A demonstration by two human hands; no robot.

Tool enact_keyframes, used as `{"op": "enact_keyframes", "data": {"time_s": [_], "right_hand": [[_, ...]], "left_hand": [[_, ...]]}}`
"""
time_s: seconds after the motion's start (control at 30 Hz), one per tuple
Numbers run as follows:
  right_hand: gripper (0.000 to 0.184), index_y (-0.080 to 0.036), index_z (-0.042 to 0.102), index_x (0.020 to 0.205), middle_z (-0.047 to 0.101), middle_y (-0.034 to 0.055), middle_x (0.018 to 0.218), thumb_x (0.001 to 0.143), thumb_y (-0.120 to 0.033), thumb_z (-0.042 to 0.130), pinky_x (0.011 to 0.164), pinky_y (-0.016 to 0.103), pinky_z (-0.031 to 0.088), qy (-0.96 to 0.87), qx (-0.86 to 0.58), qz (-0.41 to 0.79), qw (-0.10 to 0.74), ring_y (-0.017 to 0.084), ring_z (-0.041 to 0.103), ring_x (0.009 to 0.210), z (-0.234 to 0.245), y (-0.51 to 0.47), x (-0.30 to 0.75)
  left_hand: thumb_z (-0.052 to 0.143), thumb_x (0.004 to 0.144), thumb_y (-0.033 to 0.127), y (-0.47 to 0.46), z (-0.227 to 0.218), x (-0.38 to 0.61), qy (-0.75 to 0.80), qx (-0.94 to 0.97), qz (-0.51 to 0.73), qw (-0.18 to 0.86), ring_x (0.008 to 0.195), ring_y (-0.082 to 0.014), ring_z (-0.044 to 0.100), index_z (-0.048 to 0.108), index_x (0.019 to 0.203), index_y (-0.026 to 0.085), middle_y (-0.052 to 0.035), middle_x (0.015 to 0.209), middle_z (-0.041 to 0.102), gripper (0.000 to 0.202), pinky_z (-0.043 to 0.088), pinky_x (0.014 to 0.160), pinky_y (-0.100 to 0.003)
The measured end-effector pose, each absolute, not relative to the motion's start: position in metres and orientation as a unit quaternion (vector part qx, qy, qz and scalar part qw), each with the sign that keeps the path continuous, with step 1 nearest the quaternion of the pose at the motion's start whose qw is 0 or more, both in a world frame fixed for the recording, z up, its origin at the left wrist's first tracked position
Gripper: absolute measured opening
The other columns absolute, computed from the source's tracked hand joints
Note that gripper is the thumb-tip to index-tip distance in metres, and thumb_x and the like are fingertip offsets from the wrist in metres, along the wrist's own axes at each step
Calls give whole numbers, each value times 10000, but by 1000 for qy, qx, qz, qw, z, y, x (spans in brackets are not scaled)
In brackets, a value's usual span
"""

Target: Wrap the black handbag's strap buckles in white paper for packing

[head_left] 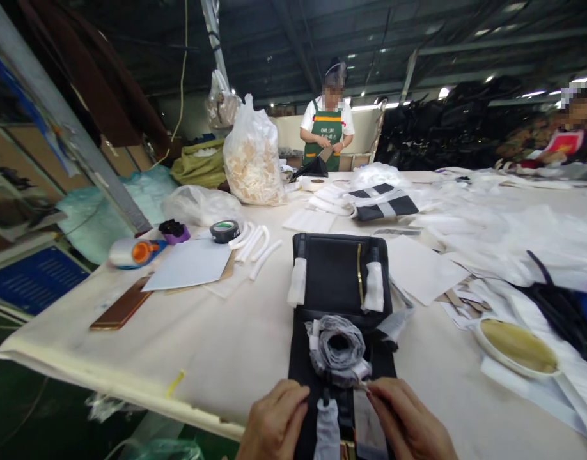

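Observation:
A black handbag [325,275] lies opened out on the table before me, with white wrapping on parts of its upper section and a gold zip. On its lower part rests a coiled strap [339,348] in translucent wrapping. My left hand [275,418] is closed at the bag's left edge, fingers pressed together there. My right hand [411,418] pinches a small pale end beside the coil's lower right; exactly what it is part of is hard to make out. Below the coil is a white-wrapped piece [327,428], and gold-coloured metal shows at the bottom edge.
On the left lie a brown strip [121,304], pale sheets [190,262], black tape [225,231], white tubes [258,246] and a tape dispenser [135,252]. A magnifier-shaped object [518,346] and plastic film [514,236] are right. Across the table stands a person [327,131] in a green apron.

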State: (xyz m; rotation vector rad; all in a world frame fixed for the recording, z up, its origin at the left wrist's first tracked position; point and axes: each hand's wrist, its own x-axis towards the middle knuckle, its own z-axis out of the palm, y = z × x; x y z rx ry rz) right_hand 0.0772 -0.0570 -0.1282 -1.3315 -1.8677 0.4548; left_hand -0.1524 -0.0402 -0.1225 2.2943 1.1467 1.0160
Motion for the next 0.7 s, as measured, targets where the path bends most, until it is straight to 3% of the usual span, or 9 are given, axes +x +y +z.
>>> {"op": "enact_keyframes", "data": {"time_s": [0.17, 0.33, 0.5, 0.7], "right_hand": [[216, -203, 494, 1060, 571, 88, 1000, 869, -208, 394, 760, 267, 498, -755, -556, 14, 347, 177, 583, 895, -113, -22, 59], [351, -146, 476, 1159, 573, 117, 1033, 809, -150, 484, 749, 356, 466, -814, -552, -52, 175, 237, 542, 910, -87, 18, 47], [194, -147, 594, 826, 599, 57, 761, 733, -12, 489, 660, 299, 427, -846, -522, -49, 99, 215, 548, 748, -88, 43, 41], [171, -144, 568, 788, 598, 65, 765, 730, -9, 480, 648, 293, 388, -854, -511, -54, 74, 221, 540, 749, -96, 47, 44]], "left_hand": [[392, 843, 125, -20, -101, -118, 536, 708, 387, 251, 790, -133, 588, 579, 909, 185, -40, 851, 614, 207, 470, 719, -215], [364, 839, 101, -13, -111, -103, 495, 759, 345, 246, 812, -163, 570, 587, 882, 173, -59, 867, 612, 239, 466, 746, -268], [373, 827, 80, -17, -124, -106, 481, 745, 360, 289, 877, -152, 549, 584, 904, 182, -54, 939, 595, 247, 450, 798, -261], [451, 780, 106, 7, -113, -106, 575, 651, 394, 302, 872, -168, 529, 541, 955, 146, -64, 912, 556, 201, 441, 805, -303]]}}
